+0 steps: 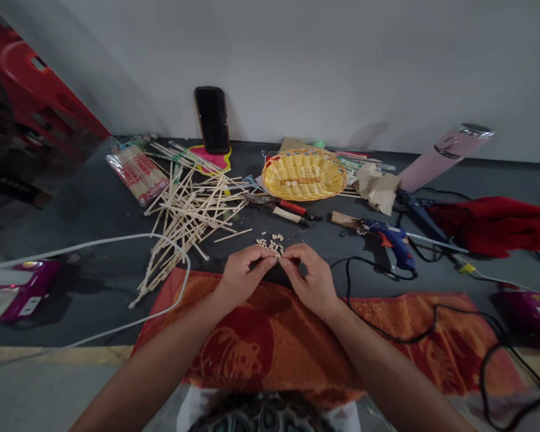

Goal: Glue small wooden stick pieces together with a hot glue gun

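Dark work surface (90,231) has a small pile of short wooden pieces (276,238) done, many long sticks (198,207) left whole; left hand (246,273) and right hand (311,279) apparently pinching one piece.

the small pieces (276,238) in the centre and the thin sticks (193,209) at left look like bare, matt wood. the basket (324,174), upper centre, has a woven, slightly glossy surface. the towel (315,345), at the bottom, is rough cloth. the flask (441,156), upper right, is smooth with a shiny, metal-looking top (477,128).
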The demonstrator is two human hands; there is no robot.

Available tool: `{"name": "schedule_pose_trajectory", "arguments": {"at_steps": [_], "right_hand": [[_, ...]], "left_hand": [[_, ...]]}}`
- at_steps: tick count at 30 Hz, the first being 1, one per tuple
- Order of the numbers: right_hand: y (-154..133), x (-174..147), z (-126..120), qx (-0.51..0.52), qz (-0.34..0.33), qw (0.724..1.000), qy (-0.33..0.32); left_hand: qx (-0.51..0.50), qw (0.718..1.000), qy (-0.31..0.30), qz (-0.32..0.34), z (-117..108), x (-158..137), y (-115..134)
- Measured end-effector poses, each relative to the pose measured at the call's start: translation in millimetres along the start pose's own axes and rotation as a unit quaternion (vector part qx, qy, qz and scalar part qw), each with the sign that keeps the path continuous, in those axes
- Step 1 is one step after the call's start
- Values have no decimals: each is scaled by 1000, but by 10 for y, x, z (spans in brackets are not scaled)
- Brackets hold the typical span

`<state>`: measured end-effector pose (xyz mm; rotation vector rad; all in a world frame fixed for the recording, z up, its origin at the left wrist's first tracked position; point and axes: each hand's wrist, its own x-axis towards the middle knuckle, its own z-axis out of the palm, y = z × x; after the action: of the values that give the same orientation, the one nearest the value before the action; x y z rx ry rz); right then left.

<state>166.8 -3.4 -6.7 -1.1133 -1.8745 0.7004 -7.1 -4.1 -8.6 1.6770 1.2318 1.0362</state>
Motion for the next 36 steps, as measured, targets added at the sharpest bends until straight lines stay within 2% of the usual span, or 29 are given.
{"name": "schedule_pose_trajectory", "arguments": {"at_steps": [5,10,19,30,33,36], "right_hand": [[-1,-11,-21,7,-1,1000,-2],[-12,-16,-70,32,32,999,0],[18,-19,-47,45,13,999,-21],[32,-7,-44,54,9,998,-30],[31,-10,-52,56,9,998,-35],[38,-15,-69,64,15,997,-40]], "left_hand": [[8,1000,-3,8,0,1,-9],[12,1000,-8,10,-8,6,-3],[59,995,-27,76,-4,-1,-30],[86,987,-3,134,-6,6,-53],[79,989,-3,129,-8,8,-48],[51,995,-12,81,-18,10,-23]]}}
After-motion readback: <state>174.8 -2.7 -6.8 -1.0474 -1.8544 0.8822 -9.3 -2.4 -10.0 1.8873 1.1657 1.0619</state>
